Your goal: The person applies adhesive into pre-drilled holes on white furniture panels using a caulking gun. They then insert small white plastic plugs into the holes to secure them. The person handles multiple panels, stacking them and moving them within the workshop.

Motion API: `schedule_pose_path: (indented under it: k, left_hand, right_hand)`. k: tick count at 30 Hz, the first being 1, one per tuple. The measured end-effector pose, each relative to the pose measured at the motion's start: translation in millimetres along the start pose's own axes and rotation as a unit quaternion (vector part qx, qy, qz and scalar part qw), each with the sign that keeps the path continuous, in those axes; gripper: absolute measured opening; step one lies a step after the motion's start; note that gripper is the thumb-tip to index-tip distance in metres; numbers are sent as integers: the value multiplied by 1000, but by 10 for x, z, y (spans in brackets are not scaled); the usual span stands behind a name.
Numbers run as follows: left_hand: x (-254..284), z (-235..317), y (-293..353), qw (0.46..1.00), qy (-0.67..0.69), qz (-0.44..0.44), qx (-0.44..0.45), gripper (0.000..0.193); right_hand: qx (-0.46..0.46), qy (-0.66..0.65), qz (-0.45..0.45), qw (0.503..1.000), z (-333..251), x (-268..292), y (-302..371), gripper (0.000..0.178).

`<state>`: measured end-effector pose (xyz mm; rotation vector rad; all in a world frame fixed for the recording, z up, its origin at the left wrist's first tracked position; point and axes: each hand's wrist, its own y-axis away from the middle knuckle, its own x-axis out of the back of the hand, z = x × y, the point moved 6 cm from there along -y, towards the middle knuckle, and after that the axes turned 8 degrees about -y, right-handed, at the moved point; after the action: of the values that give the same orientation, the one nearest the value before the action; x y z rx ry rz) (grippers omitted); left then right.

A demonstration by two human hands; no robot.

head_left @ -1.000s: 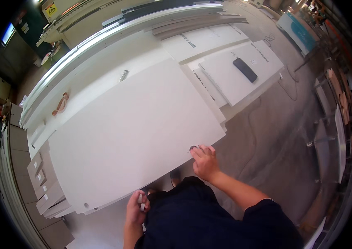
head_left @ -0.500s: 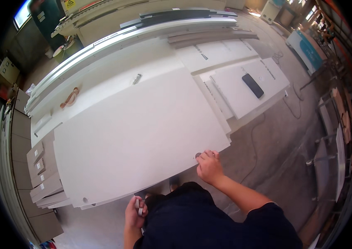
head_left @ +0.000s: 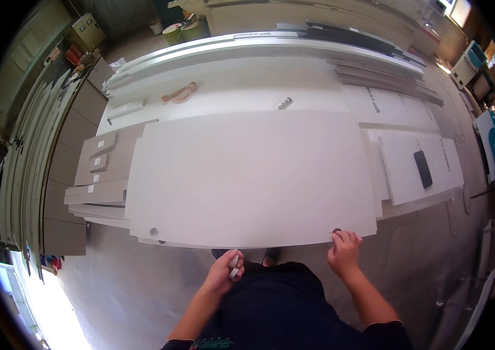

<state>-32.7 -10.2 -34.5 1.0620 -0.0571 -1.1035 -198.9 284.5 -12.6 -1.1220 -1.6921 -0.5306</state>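
Note:
A large white panel (head_left: 247, 175) lies flat in front of me, its long near edge towards my body. It has a round hole (head_left: 153, 232) near its left front corner and a dark round spot (head_left: 336, 231) near the right one. My right hand (head_left: 345, 251) is closed, its bent fingers at that spot by the panel's front edge; what they grip, if anything, is hidden. My left hand (head_left: 227, 273) is closed around a small light-grey piece (head_left: 234, 267) of unclear kind, just off the front edge.
Underneath, another panel's edge sticks out. Grey boards with labels (head_left: 107, 160) lie left; white boards (head_left: 405, 175) with a black phone-like object (head_left: 423, 169) lie right. Beyond are an orange-brown band (head_left: 180, 93), a small metal piece (head_left: 284, 103) and long metal profiles (head_left: 259, 44).
My view has turned left, so the panel now lies squarer before me. My left hand has risen nearer the panel's front edge; my right stays at the dark spot.

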Motion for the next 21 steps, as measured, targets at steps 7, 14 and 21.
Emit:
schedule_pose_path:
  k: [7,14,21]
  left_hand:
    - [167,-114,-13,1000,13,16,-8,25]
    - [156,-30,68,999,44,5,-19,20]
    - [329,84,100,999,17,-7,-42,21]
  right_hand:
    - [27,43,12,999,66,-94,82,43]
    - [28,23,-4,999,-1,-68,43,40]
    - [-30,-12,3,999,65,-49,-98,31]
